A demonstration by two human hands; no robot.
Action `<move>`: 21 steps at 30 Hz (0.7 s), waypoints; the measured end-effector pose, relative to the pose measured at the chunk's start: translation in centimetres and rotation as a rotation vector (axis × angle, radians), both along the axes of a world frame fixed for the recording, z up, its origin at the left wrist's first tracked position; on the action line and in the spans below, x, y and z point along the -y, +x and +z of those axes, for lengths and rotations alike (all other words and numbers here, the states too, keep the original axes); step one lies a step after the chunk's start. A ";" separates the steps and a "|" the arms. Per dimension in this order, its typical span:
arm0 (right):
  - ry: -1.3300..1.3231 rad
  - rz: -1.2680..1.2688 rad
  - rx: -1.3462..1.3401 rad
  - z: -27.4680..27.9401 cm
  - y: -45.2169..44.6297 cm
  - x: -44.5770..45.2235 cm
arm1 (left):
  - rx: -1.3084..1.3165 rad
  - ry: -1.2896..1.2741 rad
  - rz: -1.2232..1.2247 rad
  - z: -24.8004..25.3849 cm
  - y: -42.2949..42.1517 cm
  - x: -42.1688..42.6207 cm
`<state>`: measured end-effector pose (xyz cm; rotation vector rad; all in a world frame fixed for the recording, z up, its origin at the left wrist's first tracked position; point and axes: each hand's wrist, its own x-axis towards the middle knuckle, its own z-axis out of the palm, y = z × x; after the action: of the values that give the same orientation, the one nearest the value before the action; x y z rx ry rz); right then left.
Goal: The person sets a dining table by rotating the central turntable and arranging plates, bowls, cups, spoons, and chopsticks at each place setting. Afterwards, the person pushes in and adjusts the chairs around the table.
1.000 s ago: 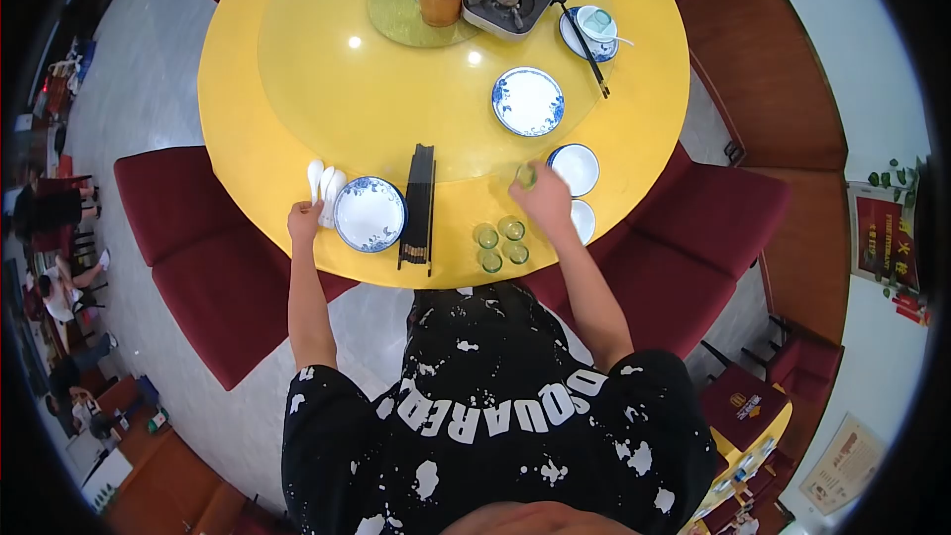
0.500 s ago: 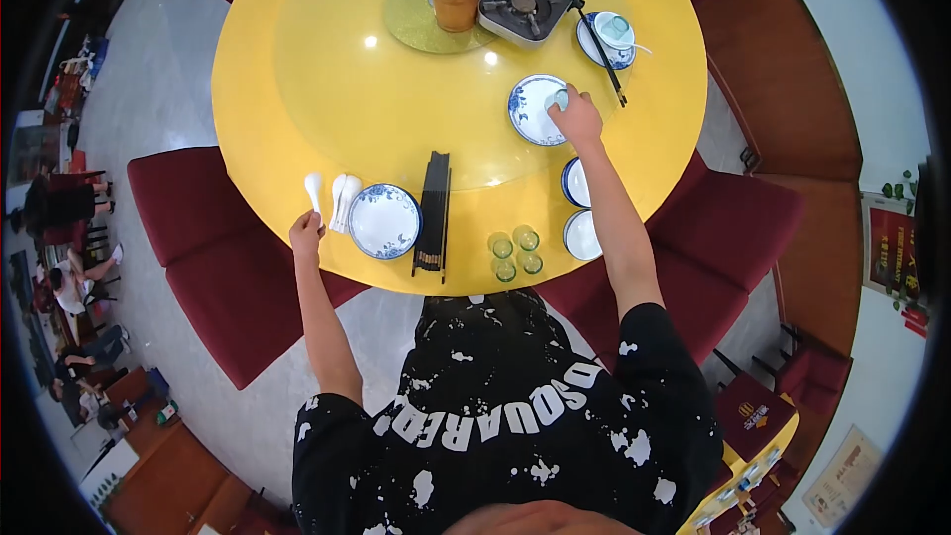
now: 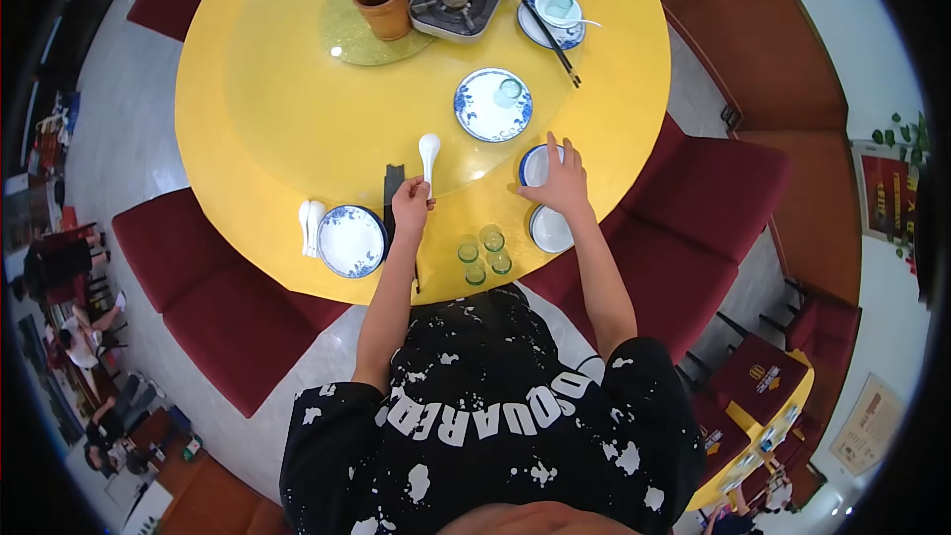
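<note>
My left hand [image 3: 411, 206] pinches the handle of a white soup spoon [image 3: 429, 151], bowl end pointing away from me, above the dark chopsticks [image 3: 393, 178], which it partly covers. Fingers spread, my right hand [image 3: 563, 181] is over a blue-rimmed white bowl [image 3: 535, 166]; whether it touches the bowl I cannot tell. Just nearer to me sits a second bowl [image 3: 551, 229]. Farther out, a blue-patterned plate [image 3: 485, 114] carries a small green glass [image 3: 509, 89]. At left lie two more white spoons [image 3: 309, 228] beside another patterned plate [image 3: 352, 241].
Several green glasses [image 3: 476, 271] stand near the table's front edge. A portable gas stove [image 3: 456, 2], a brown pot [image 3: 382, 8] and a place setting with a bowl [image 3: 558, 8] and black chopsticks [image 3: 561, 57] occupy the far side. Maroon chairs [image 3: 674, 228] flank the yellow table [image 3: 258, 139].
My left hand has carried the spoon rightward from beside the left plate. My right hand has let go of the glass, now on the far plate, and come back to the bowls. The view has shifted.
</note>
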<state>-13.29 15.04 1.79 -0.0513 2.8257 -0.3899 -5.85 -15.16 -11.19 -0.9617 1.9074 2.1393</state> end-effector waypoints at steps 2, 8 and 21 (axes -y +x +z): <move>-0.044 -0.006 -0.023 -0.9 0.0 -0.5 | 0.029 -0.051 0.003 0.8 -0.4 -1.4; 0.000 0.039 -0.055 1.6 -0.6 1.5 | 0.062 -0.306 -0.019 1.9 -1.2 -2.5; -0.174 -0.174 -0.188 -2.0 -6.0 10.2 | -0.076 -0.807 -0.258 3.9 -1.9 -2.4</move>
<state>-19.34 4.88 -0.20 0.1292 2.9833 -0.7033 -7.73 -12.81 -7.29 -0.6542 2.8116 1.2644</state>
